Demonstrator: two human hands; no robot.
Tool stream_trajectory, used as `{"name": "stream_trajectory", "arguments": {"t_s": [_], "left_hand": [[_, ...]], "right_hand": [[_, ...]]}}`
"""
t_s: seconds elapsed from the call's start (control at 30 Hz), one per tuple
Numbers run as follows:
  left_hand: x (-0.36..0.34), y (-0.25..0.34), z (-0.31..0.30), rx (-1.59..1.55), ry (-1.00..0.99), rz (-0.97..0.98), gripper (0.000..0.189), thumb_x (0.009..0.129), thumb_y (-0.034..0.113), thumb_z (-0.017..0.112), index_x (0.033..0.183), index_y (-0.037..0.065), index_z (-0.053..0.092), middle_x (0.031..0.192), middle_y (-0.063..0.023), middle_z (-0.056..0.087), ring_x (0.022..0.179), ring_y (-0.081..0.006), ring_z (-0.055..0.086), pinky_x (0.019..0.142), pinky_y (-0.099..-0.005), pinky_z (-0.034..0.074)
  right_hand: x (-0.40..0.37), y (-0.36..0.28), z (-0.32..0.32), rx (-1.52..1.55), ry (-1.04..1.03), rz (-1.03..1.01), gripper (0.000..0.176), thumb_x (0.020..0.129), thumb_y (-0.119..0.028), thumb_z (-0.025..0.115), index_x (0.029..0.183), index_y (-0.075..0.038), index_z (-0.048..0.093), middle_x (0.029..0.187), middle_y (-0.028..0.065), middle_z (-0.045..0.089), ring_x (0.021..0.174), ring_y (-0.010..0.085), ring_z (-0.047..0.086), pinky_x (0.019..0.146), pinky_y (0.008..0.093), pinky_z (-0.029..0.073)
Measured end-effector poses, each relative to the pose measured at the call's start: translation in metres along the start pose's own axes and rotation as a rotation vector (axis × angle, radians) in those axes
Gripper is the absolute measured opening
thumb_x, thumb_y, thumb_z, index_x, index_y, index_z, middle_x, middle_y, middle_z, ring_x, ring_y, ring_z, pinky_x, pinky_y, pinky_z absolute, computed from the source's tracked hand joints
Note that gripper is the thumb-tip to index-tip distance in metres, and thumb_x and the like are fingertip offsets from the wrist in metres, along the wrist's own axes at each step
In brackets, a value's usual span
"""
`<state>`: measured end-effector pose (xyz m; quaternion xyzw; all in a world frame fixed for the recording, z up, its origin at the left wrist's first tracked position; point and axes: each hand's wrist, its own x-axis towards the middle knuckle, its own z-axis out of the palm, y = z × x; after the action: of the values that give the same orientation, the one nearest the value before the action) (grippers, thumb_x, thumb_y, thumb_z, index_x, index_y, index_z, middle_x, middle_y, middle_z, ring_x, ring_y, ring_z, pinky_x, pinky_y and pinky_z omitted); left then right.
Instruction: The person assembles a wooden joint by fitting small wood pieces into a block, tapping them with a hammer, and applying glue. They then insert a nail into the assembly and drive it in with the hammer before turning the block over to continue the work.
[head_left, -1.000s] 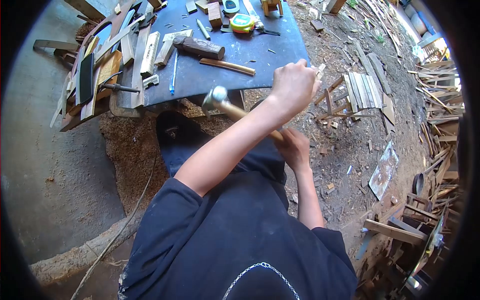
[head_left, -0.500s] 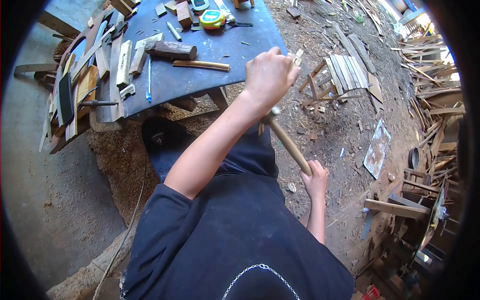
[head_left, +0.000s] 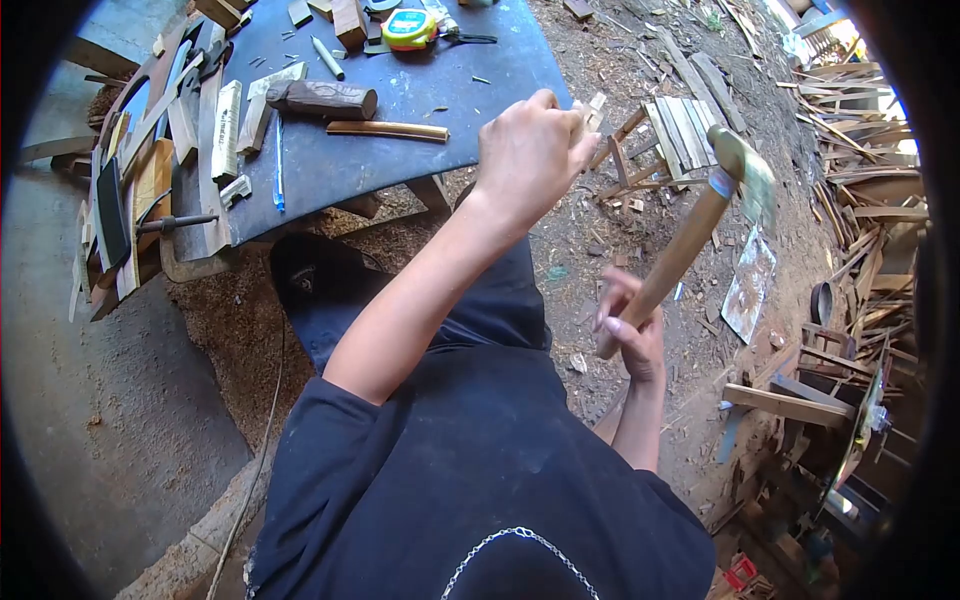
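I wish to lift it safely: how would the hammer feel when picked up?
The hammer probably feels top-heavy: its metal head sits far from the right hand, which grips the handle's end. The wooden handle looks stiff and smooth, so it may slip in a loose grip.

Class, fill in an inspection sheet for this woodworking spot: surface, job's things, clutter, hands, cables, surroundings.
Surface: dark tabletop, crowded along its left side.
Job's things: hammer raised, head uppermost; small wood piece sticking out of a fist.
Clutter: tape measure, dark wooden block, blue pen, wood strips.
Hands: left hand closed on the small wood piece; right hand grips the hammer's handle.
Cables: thin cord on the ground.
Surroundings: dirt ground, slatted stool, scrap wood pile.
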<state>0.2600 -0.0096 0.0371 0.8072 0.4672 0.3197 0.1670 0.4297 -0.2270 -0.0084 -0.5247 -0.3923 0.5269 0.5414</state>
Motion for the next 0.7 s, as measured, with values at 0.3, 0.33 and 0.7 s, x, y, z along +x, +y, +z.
{"name": "stream_trajectory", "arguments": {"t_s": [0.3,0.33,0.7], "left_hand": [[0.0,-0.001,0.001,-0.027,0.015,-0.004,0.038,0.094,0.041,0.074,0.115,0.009,0.082,0.095,-0.0129,0.073,0.084,-0.0328,0.075,0.075,-0.0441,0.06],[0.0,-0.002,0.001,-0.03,0.024,-0.002,0.038,0.094,0.041,0.074,0.115,0.009,0.082,0.095,-0.0129,0.073,0.083,-0.0328,0.075,0.075,-0.0441,0.06],[0.001,-0.005,0.005,-0.067,0.052,0.014,0.036,0.093,0.039,0.075,0.111,0.008,0.082,0.091,-0.0112,0.072,0.08,-0.031,0.074,0.072,-0.0436,0.058]], "right_hand": [[0.057,-0.055,0.016,-0.473,0.293,-0.013,0.044,0.108,-0.046,0.062,0.128,-0.007,0.059,0.075,-0.0026,0.055,0.053,0.0058,0.049,0.046,0.0231,0.041],[0.06,-0.066,0.019,-0.544,0.293,-0.024,0.044,0.108,-0.047,0.061,0.127,-0.008,0.06,0.074,-0.0026,0.055,0.053,0.0058,0.049,0.046,0.0237,0.041],[0.099,-0.129,0.014,-1.203,0.119,-0.324,0.036,0.111,-0.033,0.058,0.139,-0.009,0.058,0.098,0.0178,0.073,0.079,0.0257,0.071,0.065,0.0429,0.052]]}}
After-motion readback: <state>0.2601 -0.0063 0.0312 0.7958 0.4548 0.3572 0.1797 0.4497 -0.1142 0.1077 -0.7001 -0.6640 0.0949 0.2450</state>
